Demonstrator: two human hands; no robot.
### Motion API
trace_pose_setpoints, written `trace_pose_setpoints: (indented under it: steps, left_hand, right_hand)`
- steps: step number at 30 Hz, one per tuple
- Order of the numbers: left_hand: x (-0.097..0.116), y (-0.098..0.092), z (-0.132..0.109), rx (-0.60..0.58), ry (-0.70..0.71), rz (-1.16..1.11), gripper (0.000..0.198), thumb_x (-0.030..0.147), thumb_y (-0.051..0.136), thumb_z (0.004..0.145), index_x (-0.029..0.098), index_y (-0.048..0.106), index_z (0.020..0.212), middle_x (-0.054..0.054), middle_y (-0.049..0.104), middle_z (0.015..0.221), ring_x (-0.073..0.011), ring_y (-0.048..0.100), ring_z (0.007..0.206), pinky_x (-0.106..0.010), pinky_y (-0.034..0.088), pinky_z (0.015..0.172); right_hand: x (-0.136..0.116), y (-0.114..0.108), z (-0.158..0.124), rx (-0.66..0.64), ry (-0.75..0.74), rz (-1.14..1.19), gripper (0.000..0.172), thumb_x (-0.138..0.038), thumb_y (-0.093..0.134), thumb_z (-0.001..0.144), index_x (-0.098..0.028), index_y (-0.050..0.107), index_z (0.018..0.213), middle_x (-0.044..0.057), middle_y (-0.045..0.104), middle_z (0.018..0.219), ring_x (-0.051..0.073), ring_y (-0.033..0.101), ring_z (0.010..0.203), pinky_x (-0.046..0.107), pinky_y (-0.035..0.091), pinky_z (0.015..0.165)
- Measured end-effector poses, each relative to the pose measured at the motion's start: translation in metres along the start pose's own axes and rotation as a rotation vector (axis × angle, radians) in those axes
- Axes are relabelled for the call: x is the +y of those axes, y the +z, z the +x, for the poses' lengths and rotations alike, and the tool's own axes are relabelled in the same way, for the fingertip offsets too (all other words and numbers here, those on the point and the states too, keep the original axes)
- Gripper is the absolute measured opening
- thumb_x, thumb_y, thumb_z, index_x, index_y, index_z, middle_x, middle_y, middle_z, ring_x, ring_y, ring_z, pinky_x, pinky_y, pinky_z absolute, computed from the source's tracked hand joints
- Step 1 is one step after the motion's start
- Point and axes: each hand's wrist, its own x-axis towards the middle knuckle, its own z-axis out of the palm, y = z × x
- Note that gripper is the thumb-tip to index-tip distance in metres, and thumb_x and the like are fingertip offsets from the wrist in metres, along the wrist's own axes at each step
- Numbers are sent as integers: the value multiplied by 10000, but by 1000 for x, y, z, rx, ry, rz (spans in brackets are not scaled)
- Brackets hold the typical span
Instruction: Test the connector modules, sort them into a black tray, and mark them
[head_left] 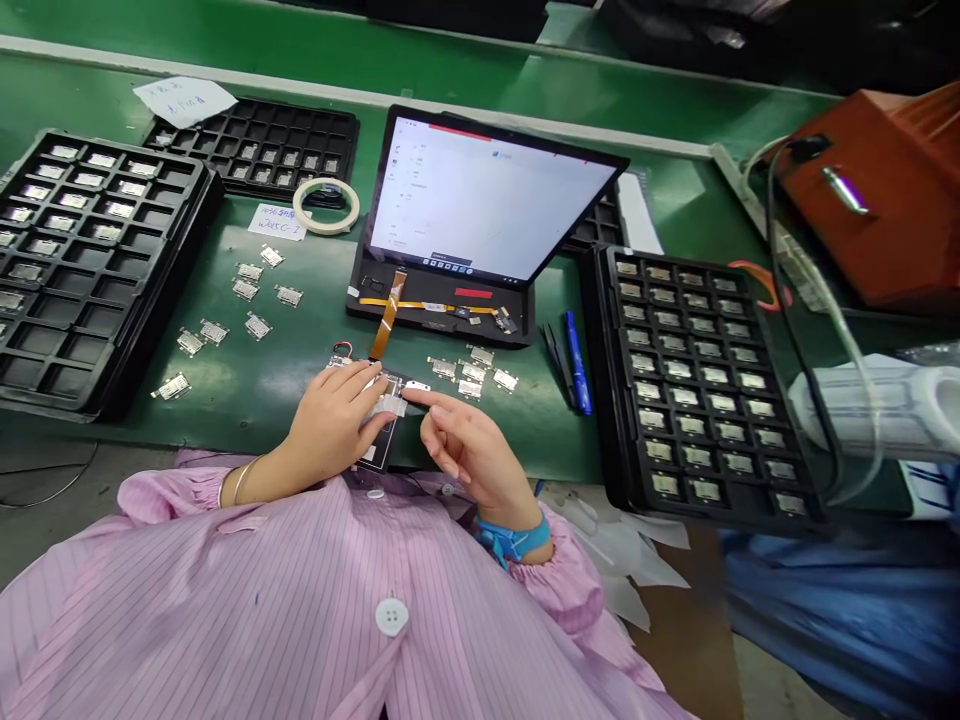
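My left hand [330, 415] lies over a dark test board [381, 452] at the front edge of the green table, its fingers stretched across the top and hiding much of it. My right hand [478, 440] reaches to the board's right side, index finger extended near a small white tab [418, 386]. Its other fingers are loosely curled, with nothing visible in them. From the board's far edge a brown ribbon cable [387, 320] runs up to a lit display [487, 200]. Small silver modules [471, 372] lie just right of the board.
More modules [214, 331] are scattered to the left. Black compartment trays stand at left [90, 280] and right [697, 390]. Tweezers [559, 365] and a blue pen [577, 360] lie beside the right tray. A tape roll [326, 228] is behind; an orange box [877, 190] stands far right.
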Motion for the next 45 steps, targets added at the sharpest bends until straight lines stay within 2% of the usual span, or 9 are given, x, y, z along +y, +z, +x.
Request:
trace_pose_setpoints:
  steps: [7, 9, 11, 14, 21, 25, 29, 39, 45]
  left_hand:
    - [0, -1, 0, 2, 16, 22, 312, 316, 580, 931, 146, 664, 1179, -131, 693, 1244, -297, 628, 1179, -460, 499, 946]
    - [0, -1, 0, 8, 19, 28, 312, 319, 592, 926, 137, 663, 1169, -129, 694, 1242, -295, 630, 1175, -454, 501, 944]
    - [-1, -1, 0, 9, 17, 28, 311, 321, 601, 921, 136, 662, 1163, -127, 693, 1245, -295, 631, 1174, -453, 501, 945]
    - [-1, 0, -1, 3, 8, 15, 303, 317, 601, 922, 147, 659, 1166, -129, 689, 1251, -298, 628, 1180, -465, 503, 946]
    - [8, -11, 9, -24, -57, -262, 393, 405, 670, 875, 172, 645, 1190, -127, 695, 1230, -290, 626, 1170, -477, 511, 972]
    - [17, -20, 20, -157, -243, -598, 164, 311, 643, 894, 235, 713, 1021, -26, 766, 942, -174, 705, 841, -311, 570, 739]
    - [20, -22, 24, -244, -295, -646, 99, 254, 636, 876, 243, 734, 881, 1, 763, 871, -157, 693, 780, -268, 535, 644]
    - [24, -26, 28, -307, -198, -571, 111, 223, 648, 862, 258, 740, 813, 12, 754, 800, -169, 683, 752, -300, 541, 675]
    - [16, -28, 26, -161, -239, -505, 95, 250, 655, 868, 245, 722, 936, -19, 758, 942, -197, 682, 901, -334, 549, 746]
  right_hand:
    - [7, -2, 3, 9, -118, -153, 392, -417, 527, 921, -175, 651, 1203, -35, 534, 609, 55, 340, 367, 200, 211, 332]
    - [11, -2, 6, 191, -333, -466, 357, -386, 582, 898, -198, 654, 1193, 29, 631, 753, 133, 554, 563, 239, 408, 433]
    - [15, -5, 11, 364, -587, -840, 332, -328, 646, 860, -210, 670, 1169, 121, 670, 1085, 261, 635, 993, 393, 555, 738]
    - [21, -11, 18, 406, -771, -1215, 243, -279, 621, 888, -203, 696, 1107, 157, 515, 1424, 359, 411, 1376, 585, 405, 1062]
    - [24, -11, 6, 379, -946, -1234, 196, -244, 584, 918, -222, 662, 1097, 139, 589, 1363, 317, 489, 1336, 547, 423, 1067]
    - [24, -1, -5, 298, -806, -1012, 198, -283, 603, 911, -269, 642, 1105, 75, 720, 1079, 252, 665, 1010, 453, 517, 907]
    - [21, -1, -11, 258, -556, -741, 106, -341, 629, 900, -242, 658, 926, 31, 700, 834, 185, 631, 718, 326, 506, 670]
    - [12, -18, -20, 130, -402, -670, 195, -341, 644, 879, -219, 636, 727, 9, 643, 686, 164, 581, 639, 281, 434, 583]
    - [8, -27, -21, 245, -348, -553, 161, -307, 663, 849, -213, 617, 726, 6, 662, 698, 146, 590, 599, 279, 466, 577]
